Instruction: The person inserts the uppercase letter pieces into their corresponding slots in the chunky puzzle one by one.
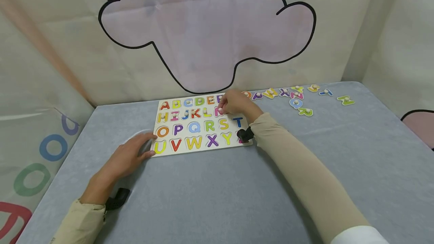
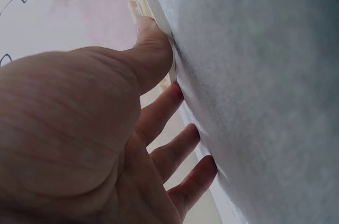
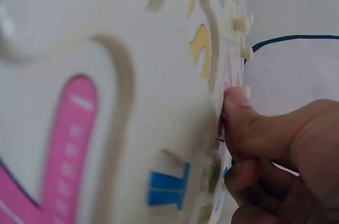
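Observation:
A white alphabet puzzle board [image 1: 184, 152] lies on the table, its upper two rows holding knobbed letters. Over its right side is my right hand [image 1: 239, 104], thumb and finger pinching at the pink letter M [image 1: 217, 112] in the second row. The right wrist view shows the thumb [image 3: 238, 110] beside a small pale knob [image 3: 246, 91]; the hand hides neighbouring slots. At the board's left edge my left hand [image 1: 127, 157] rests with its thumb and index finger touching the lower corner. In the left wrist view, the other fingers [image 2: 185, 142] extend fairly straight by the tabletop.
Several loose knobbed letters lie beyond my right hand, among them a W [image 1: 270, 93], a blue Q [image 1: 295, 103] and a blue T [image 1: 325, 92]. A yellow-green letter [image 1: 345, 100] sits farther right. A printed cloth [image 1: 203, 67] hangs behind the grey-blue table [image 1: 203, 199].

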